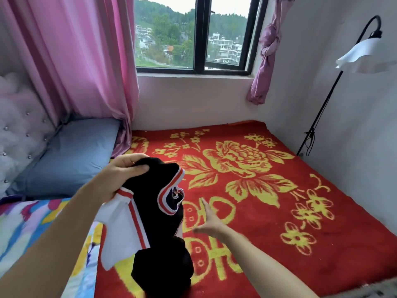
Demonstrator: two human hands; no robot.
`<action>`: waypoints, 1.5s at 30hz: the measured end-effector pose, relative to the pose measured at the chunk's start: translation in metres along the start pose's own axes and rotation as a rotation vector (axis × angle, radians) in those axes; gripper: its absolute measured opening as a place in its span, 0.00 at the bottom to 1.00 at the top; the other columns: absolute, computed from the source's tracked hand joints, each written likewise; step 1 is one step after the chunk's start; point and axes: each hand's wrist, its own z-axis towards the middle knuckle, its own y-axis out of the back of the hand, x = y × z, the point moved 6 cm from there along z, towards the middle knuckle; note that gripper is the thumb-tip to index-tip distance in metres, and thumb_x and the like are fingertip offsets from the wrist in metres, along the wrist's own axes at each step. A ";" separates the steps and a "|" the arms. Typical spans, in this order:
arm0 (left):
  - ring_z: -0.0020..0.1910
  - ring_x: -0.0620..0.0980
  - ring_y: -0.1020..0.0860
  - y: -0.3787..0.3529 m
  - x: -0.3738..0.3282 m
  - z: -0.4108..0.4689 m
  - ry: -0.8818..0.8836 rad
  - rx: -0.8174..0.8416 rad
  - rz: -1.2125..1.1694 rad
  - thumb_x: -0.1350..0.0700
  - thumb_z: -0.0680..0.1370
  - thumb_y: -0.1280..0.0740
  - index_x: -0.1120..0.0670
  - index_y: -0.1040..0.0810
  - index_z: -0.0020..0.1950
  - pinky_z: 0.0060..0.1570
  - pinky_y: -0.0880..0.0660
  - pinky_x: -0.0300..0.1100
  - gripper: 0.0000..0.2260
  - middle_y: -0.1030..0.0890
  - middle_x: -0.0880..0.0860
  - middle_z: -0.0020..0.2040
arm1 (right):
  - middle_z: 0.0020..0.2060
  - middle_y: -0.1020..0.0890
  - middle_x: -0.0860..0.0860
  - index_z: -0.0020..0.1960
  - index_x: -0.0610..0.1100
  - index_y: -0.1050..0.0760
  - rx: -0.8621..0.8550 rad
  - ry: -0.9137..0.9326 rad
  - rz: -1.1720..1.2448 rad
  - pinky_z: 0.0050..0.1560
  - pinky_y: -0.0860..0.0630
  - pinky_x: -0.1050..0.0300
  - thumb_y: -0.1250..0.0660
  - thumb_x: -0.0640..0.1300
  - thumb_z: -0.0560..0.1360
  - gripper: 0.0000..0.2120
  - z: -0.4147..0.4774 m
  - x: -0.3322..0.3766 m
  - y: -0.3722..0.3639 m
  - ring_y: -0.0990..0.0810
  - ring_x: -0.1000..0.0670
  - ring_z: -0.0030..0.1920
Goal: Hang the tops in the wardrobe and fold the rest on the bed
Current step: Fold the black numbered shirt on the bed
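Left hand [123, 172] grips the black garment [154, 203] by its top; it hangs lengthwise down, lower end bunched on the bed [300, 207]. Right hand [209, 221] is spread open just beside it.

blurred: right hand [209, 222] | hidden: black garment [159, 211] bunched; kind untellable | cut off: lamp shade [369, 54]; right edge

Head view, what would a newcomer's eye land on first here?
First the red blanket with big yellow flowers, spread across the middle and right. Then the black garment with red and white trim, gripped by the left hand at lower left, with the right hand open beside it. Behind, a pink curtain hangs at upper left next to the window.
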 end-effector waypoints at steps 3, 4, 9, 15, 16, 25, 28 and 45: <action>0.30 0.42 0.21 -0.002 -0.032 -0.012 -0.057 -0.017 0.025 0.41 0.45 0.18 0.51 0.15 0.37 0.31 0.25 0.30 0.26 0.19 0.49 0.31 | 0.76 0.53 0.46 0.76 0.56 0.58 -0.054 -0.004 0.005 0.71 0.38 0.47 0.25 0.40 0.67 0.52 0.014 0.003 0.007 0.49 0.45 0.75; 0.29 0.41 0.21 0.000 -0.038 -0.015 -0.083 -0.027 0.034 0.40 0.44 0.19 0.50 0.15 0.36 0.31 0.25 0.30 0.25 0.19 0.48 0.31 | 0.76 0.51 0.46 0.76 0.56 0.58 -0.025 0.016 -0.022 0.71 0.38 0.49 0.25 0.40 0.67 0.52 0.018 0.005 0.005 0.48 0.45 0.75; 0.28 0.41 0.21 -0.010 -0.073 -0.041 -0.128 -0.062 0.059 0.44 0.49 0.19 0.50 0.16 0.34 0.30 0.25 0.29 0.18 0.19 0.47 0.30 | 0.74 0.43 0.45 0.76 0.54 0.53 0.144 0.126 -0.136 0.72 0.40 0.49 0.27 0.37 0.68 0.48 0.024 0.030 -0.016 0.43 0.44 0.73; 0.28 0.40 0.21 -0.023 -0.096 -0.075 -0.188 -0.247 0.078 0.55 0.68 0.29 0.49 0.16 0.32 0.30 0.25 0.29 0.05 0.20 0.46 0.28 | 0.56 0.24 0.51 0.66 0.41 0.29 0.287 0.267 -0.117 0.47 0.34 0.80 0.31 0.35 0.73 0.22 0.001 0.046 -0.025 0.28 0.54 0.55; 0.28 0.40 0.21 -0.018 -0.092 -0.081 -0.185 -0.312 0.078 0.59 0.70 0.31 0.49 0.16 0.32 0.31 0.25 0.29 0.09 0.20 0.46 0.29 | 0.57 0.22 0.50 0.64 0.39 0.27 0.320 0.261 -0.073 0.51 0.31 0.76 0.31 0.35 0.73 0.20 -0.007 0.040 -0.017 0.26 0.54 0.55; 0.33 0.37 0.24 0.002 -0.034 -0.143 0.094 -0.683 0.710 0.70 0.78 0.41 0.54 0.19 0.42 0.36 0.30 0.23 0.16 0.17 0.52 0.38 | 0.25 0.21 0.53 0.33 0.44 0.18 -0.078 0.251 0.230 0.30 0.29 0.64 0.30 0.33 0.71 0.11 -0.067 -0.011 0.148 0.24 0.57 0.26; 0.33 0.42 0.27 -0.011 -0.023 -0.153 0.124 -0.729 0.924 0.69 0.78 0.40 0.61 0.21 0.46 0.35 0.34 0.24 0.10 0.19 0.60 0.43 | 0.30 0.23 0.47 0.35 0.38 0.18 -0.209 0.340 0.238 0.34 0.32 0.60 0.29 0.33 0.70 0.06 -0.096 -0.005 0.189 0.26 0.51 0.33; 0.30 0.34 0.25 -0.078 -0.033 -0.171 -0.140 -0.874 0.642 0.62 0.80 0.40 0.40 0.21 0.38 0.34 0.31 0.27 0.19 0.21 0.37 0.30 | 0.27 0.23 0.68 0.30 0.54 0.26 -0.890 0.648 0.227 0.35 0.33 0.75 0.32 0.41 0.69 0.12 -0.224 0.011 0.300 0.26 0.67 0.30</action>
